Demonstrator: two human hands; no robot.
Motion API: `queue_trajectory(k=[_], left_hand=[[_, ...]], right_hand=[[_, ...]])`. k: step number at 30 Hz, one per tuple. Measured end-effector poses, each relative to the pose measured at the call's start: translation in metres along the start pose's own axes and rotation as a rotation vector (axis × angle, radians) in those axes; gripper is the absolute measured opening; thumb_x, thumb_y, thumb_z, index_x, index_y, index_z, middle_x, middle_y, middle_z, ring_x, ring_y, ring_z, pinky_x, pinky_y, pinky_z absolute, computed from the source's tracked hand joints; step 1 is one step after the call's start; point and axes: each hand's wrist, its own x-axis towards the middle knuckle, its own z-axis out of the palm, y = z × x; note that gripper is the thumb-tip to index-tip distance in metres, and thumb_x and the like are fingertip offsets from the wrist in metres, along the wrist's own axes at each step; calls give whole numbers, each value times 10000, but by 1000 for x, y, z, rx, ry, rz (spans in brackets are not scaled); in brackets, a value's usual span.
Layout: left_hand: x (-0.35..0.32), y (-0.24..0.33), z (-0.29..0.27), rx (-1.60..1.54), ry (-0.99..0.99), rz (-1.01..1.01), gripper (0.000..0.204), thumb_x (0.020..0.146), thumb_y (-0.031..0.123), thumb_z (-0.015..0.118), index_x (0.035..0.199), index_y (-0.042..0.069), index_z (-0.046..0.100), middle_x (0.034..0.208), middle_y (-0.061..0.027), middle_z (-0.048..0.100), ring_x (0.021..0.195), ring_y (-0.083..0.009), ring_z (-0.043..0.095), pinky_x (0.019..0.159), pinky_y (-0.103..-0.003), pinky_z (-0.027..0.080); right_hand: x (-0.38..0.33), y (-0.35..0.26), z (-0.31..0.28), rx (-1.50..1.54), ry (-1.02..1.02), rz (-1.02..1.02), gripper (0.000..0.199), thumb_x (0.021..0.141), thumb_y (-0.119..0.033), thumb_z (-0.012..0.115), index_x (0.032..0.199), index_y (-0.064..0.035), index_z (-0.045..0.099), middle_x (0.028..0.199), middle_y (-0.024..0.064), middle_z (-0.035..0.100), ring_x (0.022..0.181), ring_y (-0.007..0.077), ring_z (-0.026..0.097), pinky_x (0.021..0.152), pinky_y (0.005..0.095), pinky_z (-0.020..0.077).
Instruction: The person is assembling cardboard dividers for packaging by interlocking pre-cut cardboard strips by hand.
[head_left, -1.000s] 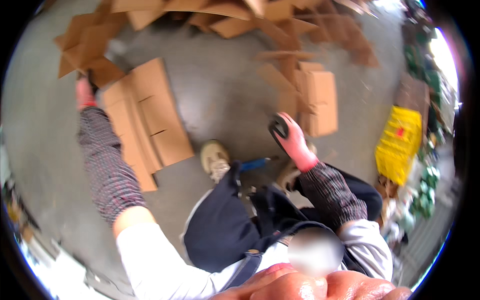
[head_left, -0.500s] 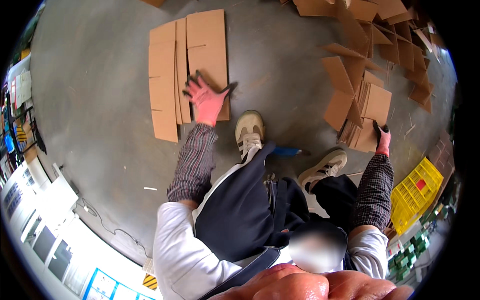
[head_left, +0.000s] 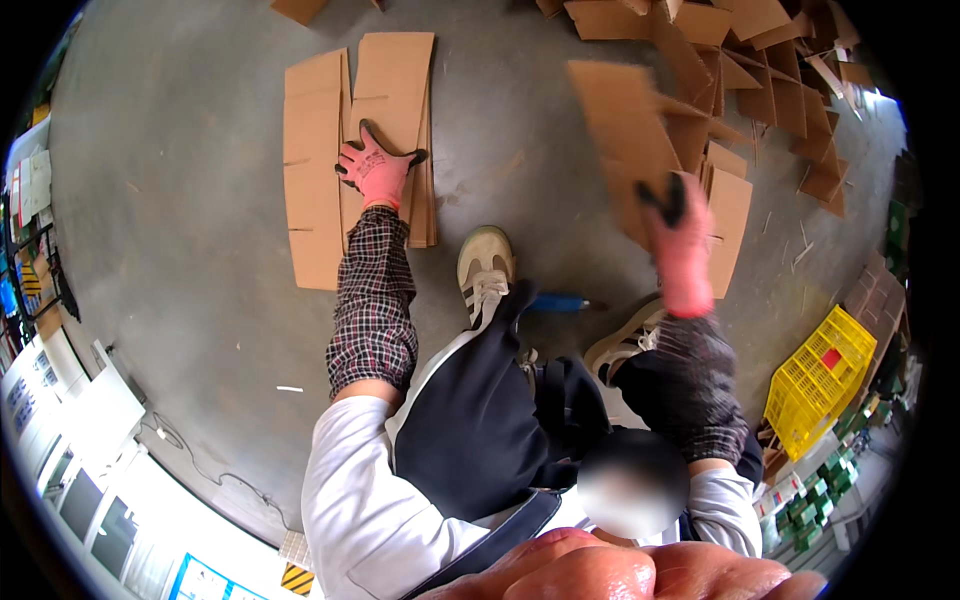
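Observation:
My left hand (head_left: 378, 174), in a pink glove with dark fingertips, lies spread on flat brown cardboard sheets (head_left: 398, 85). These sheets lie in two overlapping rows on the floor and have short slits cut into them. My right hand (head_left: 684, 245), gloved alike and blurred by motion, grips a cardboard sheet (head_left: 618, 125) by its near end. That sheet is lifted and tilted, above the left edge of another cardboard stack (head_left: 733, 215) on the right.
Interlocked cardboard dividers (head_left: 775, 95) stand in a heap at the far right. A blue-handled tool (head_left: 558, 302) lies between my shoes. To the right is a yellow plastic crate (head_left: 820, 380). A cable (head_left: 215, 475) runs along the floor at lower left.
My right hand has lifted a cardboard sheet from the right stack and moved left with it. My left hand has come down onto the left sheets, whose right row now sits differently.

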Motion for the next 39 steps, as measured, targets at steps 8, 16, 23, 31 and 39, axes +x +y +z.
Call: queue_trajectory(k=[8, 16, 23, 31, 39], left_hand=[[30, -22, -27, -122, -99, -97, 998, 504, 560, 786, 1313, 148, 371, 1210, -200, 457, 1101, -373, 470, 866, -489, 411], [-75, 18, -89, -136, 35, 659, 559, 734, 216, 648, 1253, 173, 443, 1028, -111, 568, 856, -311, 596, 712, -384, 490], [-108, 62, -14, -57, -168, 749, 546, 741, 142, 621, 1255, 131, 437, 1064, -104, 569, 882, -295, 600, 720, -396, 495], [-97, 46, 14, -34, -278, 784, 152, 704, 153, 613, 835, 87, 651, 932, -110, 618, 887, -274, 601, 723, -357, 493], [-111, 65, -11, -211, -180, 868, 662, 684, 111, 645, 1286, 38, 381, 1132, -168, 538, 961, -324, 563, 816, -372, 462]], right_hand=[[-10, 68, 103, -380, -454, 172, 716, 757, -334, 660, 1321, -61, 315, 1162, 172, 539, 995, 309, 572, 818, 399, 470], [-50, 57, 68, 59, -75, 138, 706, 759, -200, 683, 1346, -64, 316, 1090, 220, 578, 991, 362, 569, 821, 392, 467], [-19, -22, 48, -205, -49, -337, 464, 649, -72, 661, 1092, -45, 526, 974, 116, 568, 887, 313, 565, 735, 407, 466], [-19, -81, 59, -508, -496, -630, 444, 729, -114, 537, 1169, -169, 552, 944, 45, 527, 823, 198, 550, 668, 318, 454], [26, -6, 133, -481, -580, -355, 490, 825, -88, 448, 1313, -113, 409, 973, 109, 599, 917, 254, 581, 780, 353, 473]])
